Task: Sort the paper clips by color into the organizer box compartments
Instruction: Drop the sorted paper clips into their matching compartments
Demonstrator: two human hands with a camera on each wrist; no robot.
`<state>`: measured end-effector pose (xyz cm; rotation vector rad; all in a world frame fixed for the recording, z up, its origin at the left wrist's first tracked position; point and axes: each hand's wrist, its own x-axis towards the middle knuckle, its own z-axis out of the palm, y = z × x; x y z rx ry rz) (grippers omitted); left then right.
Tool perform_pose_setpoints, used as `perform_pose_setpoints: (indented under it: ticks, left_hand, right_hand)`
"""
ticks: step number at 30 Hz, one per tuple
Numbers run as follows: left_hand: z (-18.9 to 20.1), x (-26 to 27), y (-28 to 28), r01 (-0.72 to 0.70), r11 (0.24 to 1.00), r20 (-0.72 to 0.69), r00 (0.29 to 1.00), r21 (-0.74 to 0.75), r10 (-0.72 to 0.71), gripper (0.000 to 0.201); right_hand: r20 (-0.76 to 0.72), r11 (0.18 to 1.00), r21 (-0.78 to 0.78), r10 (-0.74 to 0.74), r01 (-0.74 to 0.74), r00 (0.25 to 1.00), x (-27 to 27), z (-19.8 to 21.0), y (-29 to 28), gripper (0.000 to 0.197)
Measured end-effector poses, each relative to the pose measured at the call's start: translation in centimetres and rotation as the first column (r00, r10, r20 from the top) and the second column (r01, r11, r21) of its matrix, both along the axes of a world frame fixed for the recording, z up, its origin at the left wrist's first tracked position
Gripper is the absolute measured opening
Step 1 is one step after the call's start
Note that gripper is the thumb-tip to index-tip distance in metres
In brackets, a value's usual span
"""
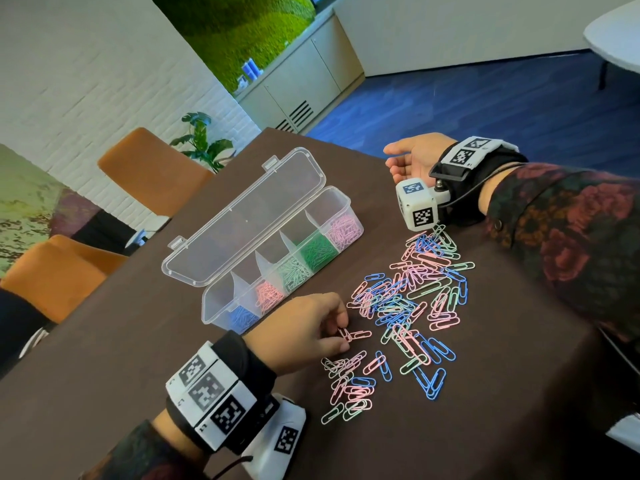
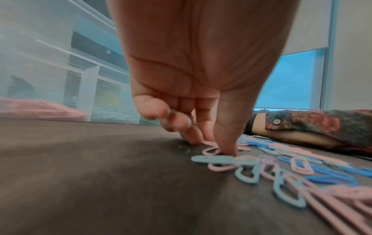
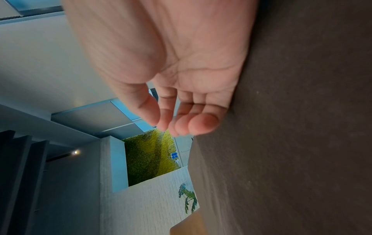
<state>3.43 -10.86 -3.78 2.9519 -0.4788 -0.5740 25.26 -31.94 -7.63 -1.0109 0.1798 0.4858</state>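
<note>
Near: left hand (image 1: 304, 327) bent down on the brown tabletop (image 1: 138, 375), pinching a pink clip (image 1: 349, 336). Right of it: loose paper clips (image 1: 408, 306). Farther left: open organizer box (image 1: 273, 258). Far right: right hand (image 1: 412, 157) resting loose, holding nothing.

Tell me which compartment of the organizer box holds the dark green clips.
The dark green compartment, second from the far end, between the pale pink compartment at that end and the light green compartment.
</note>
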Motion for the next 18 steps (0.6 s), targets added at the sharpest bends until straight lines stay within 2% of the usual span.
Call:
perform_pose_setpoints:
  ticks: [4,8,11,13,18]
  left_hand:
    - [-0.2,-0.1,0.1,0.037,0.999,0.0,0.999,0.0,-0.037,0.01]
    - [-0.2,-0.2,0.3,0.071,0.997,0.019,0.997,-0.003,-0.071,0.015]
    - [0.1,0.0,1.0,0.059,0.997,-0.01,0.998,-0.044,-0.059,0.032]
    - [0.3,0.2,1.4,0.05,0.999,-0.025,0.998,-0.018,-0.05,0.035]
    - [0.2,0.1,1.5,0.06,0.997,-0.023,0.998,0.056,-0.059,0.015]
  right_hand:
    - [-0.003,1.0,0.0,-0.009,0.009,1.0,-0.1,0.0,0.1,0.017]
    - [-0.013,1.0,-0.004,-0.003,0.003,1.0,-0.2,0.1,0.1,0.019]
    - [-0.014,1.0,0.002,-0.011,0.011,1.0,-0.3,0.2,0.1,0.017]
    - [-0.018,1.0,0.001,-0.015,0.015,1.0,-0.3,0.1,0.1,0.016]
    - [-0.025,1.0,0.001,-0.003,0.003,1.0,-0.3,0.2,0.0,0.017]
